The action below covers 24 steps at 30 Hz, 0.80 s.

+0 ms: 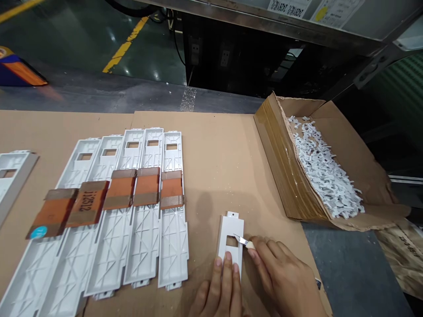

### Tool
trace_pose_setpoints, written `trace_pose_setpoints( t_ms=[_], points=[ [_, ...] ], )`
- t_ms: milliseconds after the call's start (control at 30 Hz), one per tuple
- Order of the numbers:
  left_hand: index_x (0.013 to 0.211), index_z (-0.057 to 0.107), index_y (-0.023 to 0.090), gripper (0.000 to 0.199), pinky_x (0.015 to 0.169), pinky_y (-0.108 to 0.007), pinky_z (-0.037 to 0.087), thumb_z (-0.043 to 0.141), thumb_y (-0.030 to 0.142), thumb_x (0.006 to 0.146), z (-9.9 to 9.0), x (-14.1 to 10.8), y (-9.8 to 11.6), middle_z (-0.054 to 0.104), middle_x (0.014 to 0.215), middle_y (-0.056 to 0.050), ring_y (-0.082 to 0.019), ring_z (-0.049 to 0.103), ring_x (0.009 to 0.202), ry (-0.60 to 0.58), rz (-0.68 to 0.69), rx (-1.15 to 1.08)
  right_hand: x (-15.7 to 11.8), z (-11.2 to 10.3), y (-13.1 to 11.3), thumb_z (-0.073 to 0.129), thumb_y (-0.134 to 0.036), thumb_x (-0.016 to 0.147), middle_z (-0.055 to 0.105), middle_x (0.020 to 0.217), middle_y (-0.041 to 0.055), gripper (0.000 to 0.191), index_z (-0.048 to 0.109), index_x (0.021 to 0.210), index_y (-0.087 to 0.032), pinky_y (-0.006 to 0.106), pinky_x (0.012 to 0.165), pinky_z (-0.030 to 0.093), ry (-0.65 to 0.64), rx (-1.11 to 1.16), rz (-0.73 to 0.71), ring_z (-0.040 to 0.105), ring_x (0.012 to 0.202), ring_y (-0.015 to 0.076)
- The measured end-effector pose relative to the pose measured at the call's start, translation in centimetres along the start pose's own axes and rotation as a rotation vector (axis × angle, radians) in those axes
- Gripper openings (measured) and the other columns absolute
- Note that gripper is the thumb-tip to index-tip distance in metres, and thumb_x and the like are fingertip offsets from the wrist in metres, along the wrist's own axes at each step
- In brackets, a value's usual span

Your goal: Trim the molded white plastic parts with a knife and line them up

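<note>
A white plastic panel (231,226) with a rectangular cutout lies on the cardboard in front of me. My left hand (220,288) rests on its near part, fingers stretched out and pressed flat against it; the panel's near end is hidden beneath. In my right hand (284,275) is a craft knife (243,241), gripped near its pale tip section. Its blade reaches over the panel at the cutout's upper edge. Most of the knife's handle is hidden by my fingers.
Several ribbed white panels (173,251) lie side by side at left, with brown-taped blocks (172,190) across them. Another white panel (20,176) sits at far left. An open cardboard box (276,163) of small white plastic pieces (325,176) stands right. A metal frame (264,27) overhangs the back.
</note>
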<state>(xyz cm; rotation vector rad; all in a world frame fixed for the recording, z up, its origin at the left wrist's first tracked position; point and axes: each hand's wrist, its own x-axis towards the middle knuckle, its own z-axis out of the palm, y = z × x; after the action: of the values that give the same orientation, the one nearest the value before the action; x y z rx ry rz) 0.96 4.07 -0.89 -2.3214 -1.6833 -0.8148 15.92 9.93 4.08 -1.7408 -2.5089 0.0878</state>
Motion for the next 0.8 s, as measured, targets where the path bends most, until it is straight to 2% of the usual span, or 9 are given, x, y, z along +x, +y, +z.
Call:
trace_pose_setpoints(
  t_ms=[567,800],
  points=[
    [0.095,0.068,0.015,0.057,0.068,-0.030,0.036,0.017,0.041,0.095,0.11,-0.05,-0.07,0.069,0.101,-0.006,-0.018,0.058,0.098,0.005,0.018,0.024,-0.09,-0.04,0.62,0.033,-0.033,0.097,0.064,0.079,-0.0005,0.028,0.059,0.100,-0.024,0.024,0.053,0.039,-0.086,-0.006,-0.027,0.061,0.068,0.0137],
    [0.097,0.068,0.015,0.055,0.069,-0.030,0.035,0.021,0.043,0.094,0.08,-0.13,-0.05,0.068,0.103,-0.007,-0.018,0.057,0.101,-0.001,0.015,0.000,0.51,-0.45,0.09,0.027,-0.031,0.098,0.063,0.074,-0.0008,0.036,0.062,0.094,-0.024,0.025,0.051,0.035,-0.015,-0.030,-0.015,0.059,0.062,0.0124]
  ],
)
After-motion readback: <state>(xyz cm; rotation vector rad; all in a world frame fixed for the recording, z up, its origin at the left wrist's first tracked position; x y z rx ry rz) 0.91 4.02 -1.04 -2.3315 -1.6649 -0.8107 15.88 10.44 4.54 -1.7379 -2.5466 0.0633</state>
